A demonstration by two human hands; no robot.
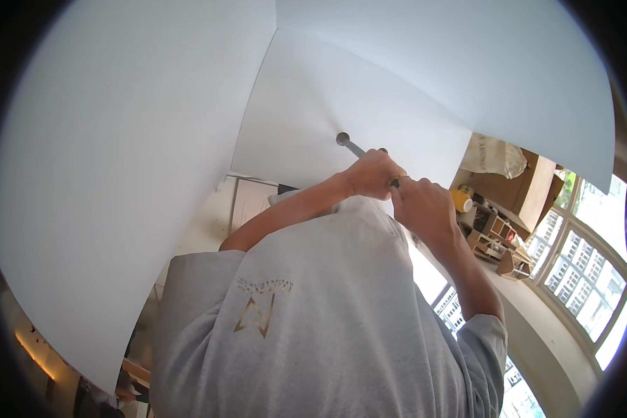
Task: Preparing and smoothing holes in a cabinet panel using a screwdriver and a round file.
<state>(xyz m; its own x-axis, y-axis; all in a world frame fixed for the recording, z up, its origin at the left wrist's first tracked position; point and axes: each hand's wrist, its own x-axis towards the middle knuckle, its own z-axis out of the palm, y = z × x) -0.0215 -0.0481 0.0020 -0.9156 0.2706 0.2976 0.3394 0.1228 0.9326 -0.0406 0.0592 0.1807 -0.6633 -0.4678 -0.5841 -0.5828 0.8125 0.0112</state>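
Observation:
My left hand (pixel 375 173) is closed around a dark grey rod with a round end (pixel 355 149). The rod's round end points up and left, close over a white panel. A second small dark knob shows just above my left knuckles. Beside it, my right hand (pixel 425 207) is closed too, its fingers near my left hand. A short dark end (pixel 395 184) pokes out between the two hands; whether it belongs to the same rod I cannot tell. Both palms are hidden.
White panels (pixel 118 139) rise at the left and far right (pixel 536 83), meeting a smaller panel (pixel 299 90) behind my hands. To the right are a yellow container (pixel 460 200), wooden boxes (pixel 498 233), a pale sack (pixel 496 157) and a window (pixel 578 272).

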